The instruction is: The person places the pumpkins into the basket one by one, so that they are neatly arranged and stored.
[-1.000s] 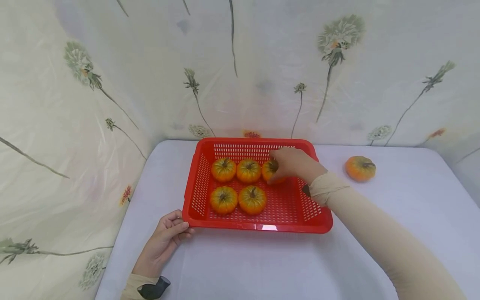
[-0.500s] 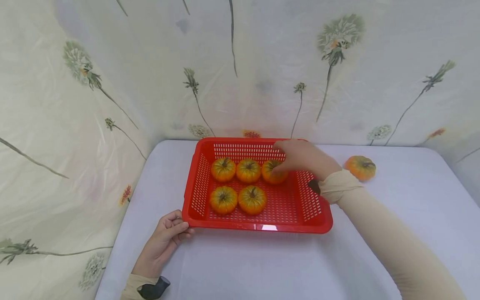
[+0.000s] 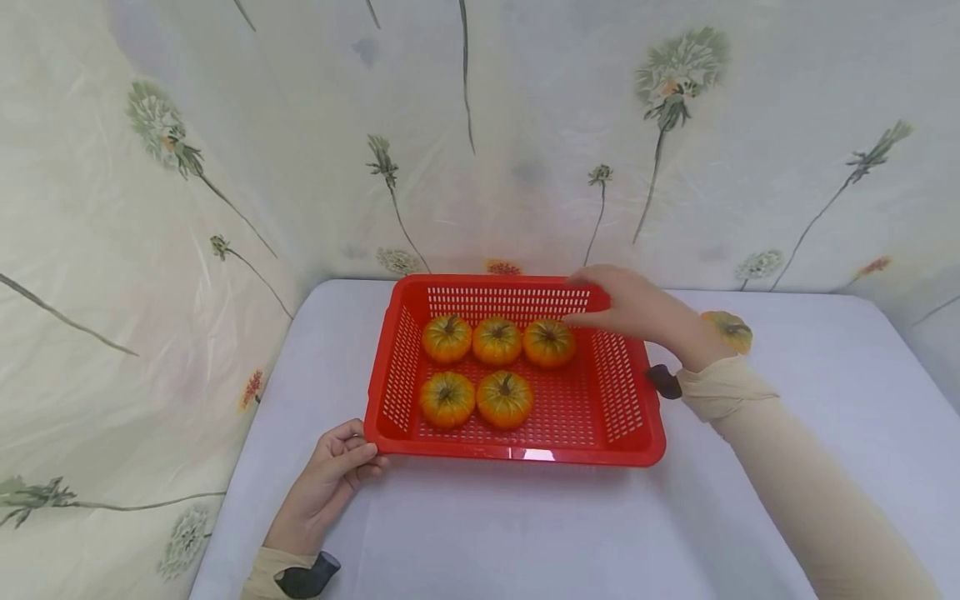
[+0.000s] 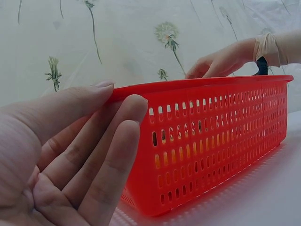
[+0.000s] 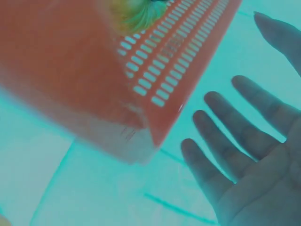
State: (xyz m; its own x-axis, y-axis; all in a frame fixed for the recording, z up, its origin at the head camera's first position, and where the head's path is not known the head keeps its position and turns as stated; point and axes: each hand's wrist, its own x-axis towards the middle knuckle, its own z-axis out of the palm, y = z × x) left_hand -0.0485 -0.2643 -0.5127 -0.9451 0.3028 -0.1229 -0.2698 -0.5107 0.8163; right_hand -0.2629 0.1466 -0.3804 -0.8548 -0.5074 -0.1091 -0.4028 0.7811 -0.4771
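A red plastic basket with slotted walls stands on the white table. Inside it sit several small orange pumpkins, three along the back, among them the back right pumpkin, and two in front, such as the front left pumpkin. My left hand pinches the basket's front left corner, thumb on the rim and fingers against the wall in the left wrist view. Over the back right part of the basket is my right hand, holding nothing, its fingers spread in the right wrist view.
One more pumpkin lies on the table right of the basket, partly hidden behind my right wrist. A flowered cloth hangs along the back and left sides of the table.
My right hand has let go of the back right pumpkin and moved up and to the right, off it. The pumpkin stays in the basket. My left hand has not moved.
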